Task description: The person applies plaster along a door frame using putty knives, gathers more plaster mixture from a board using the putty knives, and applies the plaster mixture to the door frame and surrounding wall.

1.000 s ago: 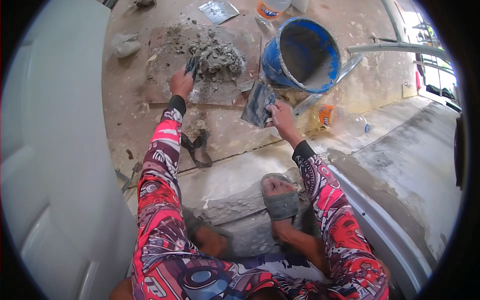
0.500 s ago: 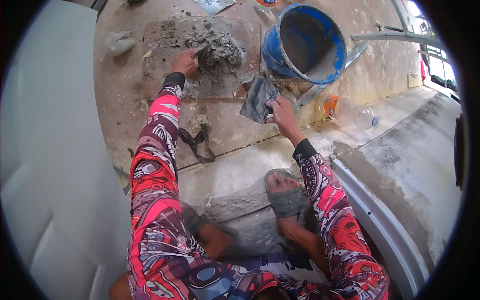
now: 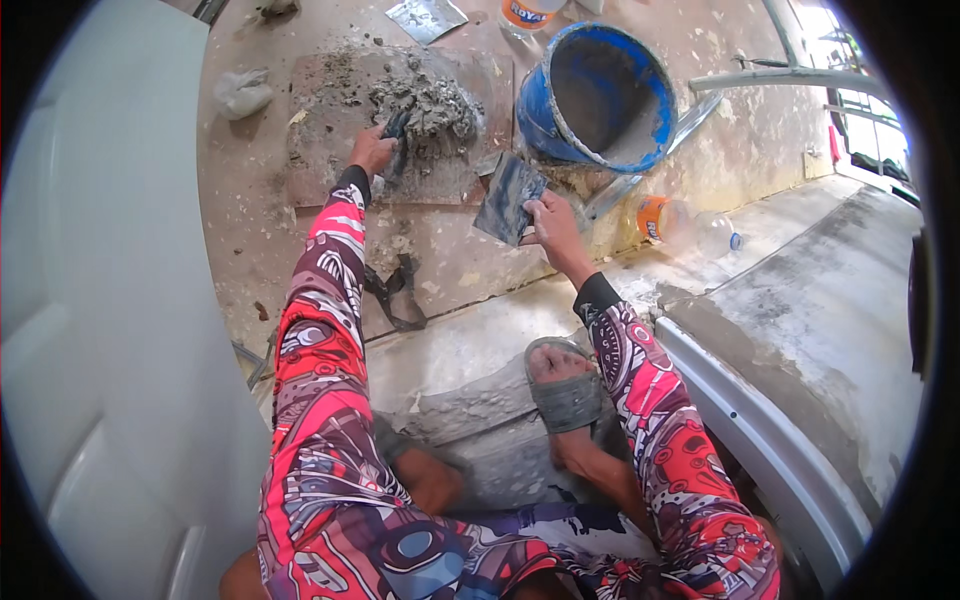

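My left hand (image 3: 372, 152) is closed round a dark scraper-like tool (image 3: 399, 130), which stands at the near left side of a heap of wet grey mortar (image 3: 428, 98); its exact kind is hard to make out. The mortar lies on a flat brownish board (image 3: 462, 182) on the floor. Between thumb and fingers, my right hand (image 3: 556, 228) grips a flat rectangular plate (image 3: 508, 200) smeared grey. This plate is tilted, just off the board's near right corner and in front of the blue bucket (image 3: 560, 125).
Grey residue coats the bucket inside. Plastic bottles (image 3: 660, 220) lie to its right, and another bottle (image 3: 530, 14) stands behind it. A metal frame (image 3: 790, 80) reaches in at far right. A white door panel (image 3: 120, 300) fills the left; a white metal channel (image 3: 760, 440) runs beside my right arm.
My left hand has drawn slightly nearer to me, and its tool has turned from lying across the mortar to pointing away from me. The right hand keeps its hold on the plate.
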Motion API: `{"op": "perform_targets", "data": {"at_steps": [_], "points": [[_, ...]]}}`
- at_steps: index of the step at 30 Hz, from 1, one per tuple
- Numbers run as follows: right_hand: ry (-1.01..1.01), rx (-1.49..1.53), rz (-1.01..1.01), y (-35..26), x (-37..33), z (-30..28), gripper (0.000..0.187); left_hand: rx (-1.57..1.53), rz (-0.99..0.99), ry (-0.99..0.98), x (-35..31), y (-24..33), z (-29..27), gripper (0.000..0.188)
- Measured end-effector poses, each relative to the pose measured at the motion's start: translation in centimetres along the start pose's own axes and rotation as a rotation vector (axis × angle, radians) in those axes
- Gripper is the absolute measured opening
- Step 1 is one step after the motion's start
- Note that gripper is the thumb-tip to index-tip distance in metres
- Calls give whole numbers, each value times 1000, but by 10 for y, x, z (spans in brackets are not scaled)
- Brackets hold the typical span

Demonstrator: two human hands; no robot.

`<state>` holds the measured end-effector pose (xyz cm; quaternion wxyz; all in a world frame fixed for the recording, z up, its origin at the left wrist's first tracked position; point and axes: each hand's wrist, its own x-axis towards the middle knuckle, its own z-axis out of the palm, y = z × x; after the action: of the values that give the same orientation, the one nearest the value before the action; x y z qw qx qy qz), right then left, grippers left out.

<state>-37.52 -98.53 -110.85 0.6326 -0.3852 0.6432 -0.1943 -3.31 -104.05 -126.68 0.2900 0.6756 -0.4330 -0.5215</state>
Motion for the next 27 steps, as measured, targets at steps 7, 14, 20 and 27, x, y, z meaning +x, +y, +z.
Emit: {"op": "perform_targets", "data": {"at_steps": [7, 14, 20, 27], "points": [[66, 88, -87, 10, 4, 3, 12, -582, -172, 60, -30, -11, 21, 26], [24, 156, -8, -7, -10, 10, 11, -721, -171, -48, -47, 43, 7, 25], [-18, 348, 56, -30, -15, 13, 15, -858, 51, -80, -99, 116, 0, 30], [-298, 833, 120, -59, -31, 25, 20, -41, 859, 81, -179, 208, -24, 39]]}}
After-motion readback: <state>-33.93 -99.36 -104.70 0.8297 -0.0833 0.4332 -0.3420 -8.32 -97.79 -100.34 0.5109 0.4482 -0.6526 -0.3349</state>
